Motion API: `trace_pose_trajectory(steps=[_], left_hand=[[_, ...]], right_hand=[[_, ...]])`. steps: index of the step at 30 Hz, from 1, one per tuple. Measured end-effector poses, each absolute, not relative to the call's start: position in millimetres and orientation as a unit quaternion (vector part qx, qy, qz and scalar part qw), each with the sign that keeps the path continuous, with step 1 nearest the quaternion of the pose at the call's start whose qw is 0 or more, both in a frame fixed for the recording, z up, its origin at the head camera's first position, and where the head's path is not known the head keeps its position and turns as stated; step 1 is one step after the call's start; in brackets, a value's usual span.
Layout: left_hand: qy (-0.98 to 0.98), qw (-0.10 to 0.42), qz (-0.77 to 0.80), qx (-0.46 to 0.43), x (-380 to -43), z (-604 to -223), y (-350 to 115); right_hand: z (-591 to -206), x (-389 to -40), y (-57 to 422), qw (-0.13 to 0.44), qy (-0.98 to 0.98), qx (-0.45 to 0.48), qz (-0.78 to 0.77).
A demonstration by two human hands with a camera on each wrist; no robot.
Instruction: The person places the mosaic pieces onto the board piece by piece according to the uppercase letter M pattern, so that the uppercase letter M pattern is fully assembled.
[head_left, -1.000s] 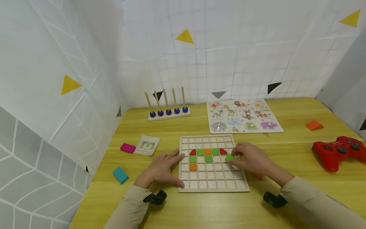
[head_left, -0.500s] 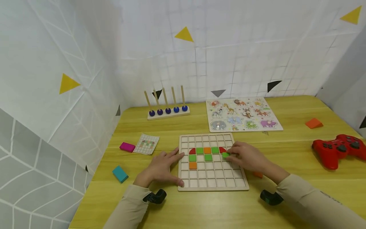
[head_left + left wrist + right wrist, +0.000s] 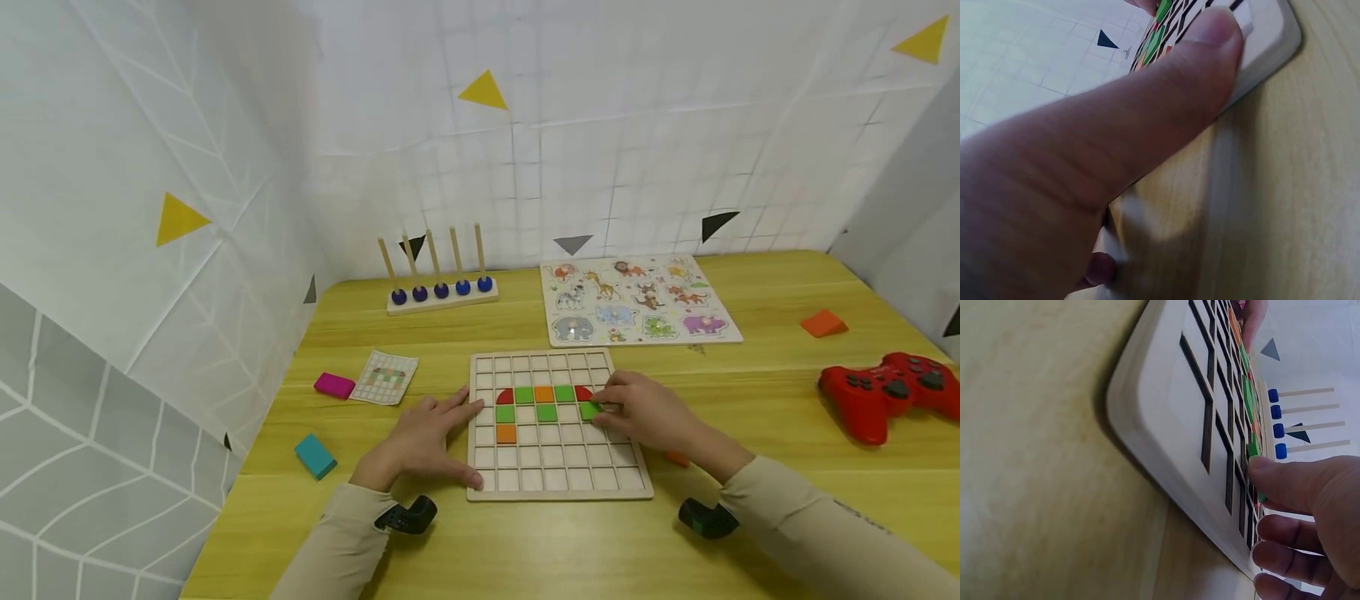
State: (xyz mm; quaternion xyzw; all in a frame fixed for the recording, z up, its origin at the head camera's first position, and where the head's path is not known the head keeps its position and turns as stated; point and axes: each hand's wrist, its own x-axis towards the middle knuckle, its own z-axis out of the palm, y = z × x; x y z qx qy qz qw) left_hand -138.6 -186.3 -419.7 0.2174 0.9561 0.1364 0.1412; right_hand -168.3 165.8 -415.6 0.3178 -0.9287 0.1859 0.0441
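A wooden grid board lies flat on the table with several colored tiles in its cells. Thumb and fingertips of my right hand pinch a green square tile at a cell below the right red rounded tile; the right wrist view shows this tile tilted under the thumb. My left hand rests spread along the board's left side, its thumb on the near left corner. Other tiles in the grid include an orange square and a green one.
Left of the board lie a pattern card, a magenta block and a teal block. Behind stand a peg stacker and an animal puzzle. At right are a red game controller and orange blocks, one partly behind the right hand.
My right hand has carried the green tile slightly left, down into the cell area under the right red tile. The left hand stays on the board's edge.
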Motion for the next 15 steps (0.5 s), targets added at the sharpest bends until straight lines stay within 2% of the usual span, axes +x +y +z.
trace_pose_trajectory(steps=[15], left_hand=[[0.956, 0.143, 0.137, 0.215, -137.7, -419.2, -186.4]], right_hand=[[-419.1, -170.4, 165.4, 0.037, -0.936, 0.295, 0.188]])
